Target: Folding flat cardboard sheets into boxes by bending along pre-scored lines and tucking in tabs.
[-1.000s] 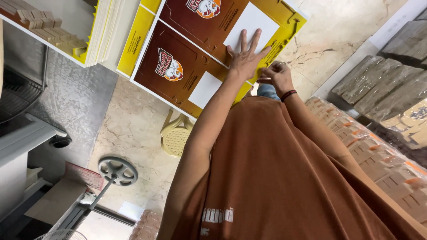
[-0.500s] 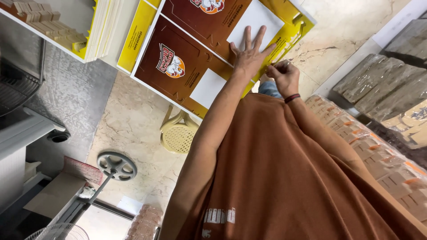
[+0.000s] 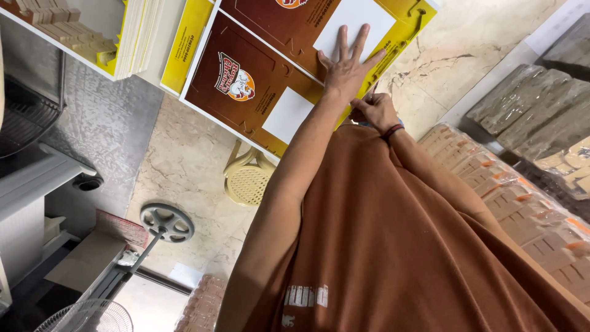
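Note:
A flat, unfolded brown and yellow carton sheet (image 3: 246,92) with white panels and a round cartoon emblem lies on a white table (image 3: 161,74). My left hand (image 3: 346,72) presses flat on the sheet's white panel, fingers spread. My right hand (image 3: 373,110), with a dark band at the wrist, is curled at the sheet's near yellow edge and seems to pinch it. My brown shirt fills the lower right of the view.
A stack of flat carton sheets (image 3: 138,37) stands on the table at upper left. Wrapped bundles of cartons (image 3: 528,215) lie on the right. A cream plastic chair (image 3: 249,178), a fan base (image 3: 166,221) and marble floor show below the table.
My left hand has slid slightly farther across the white panel. My right hand stays at the sheet's edge.

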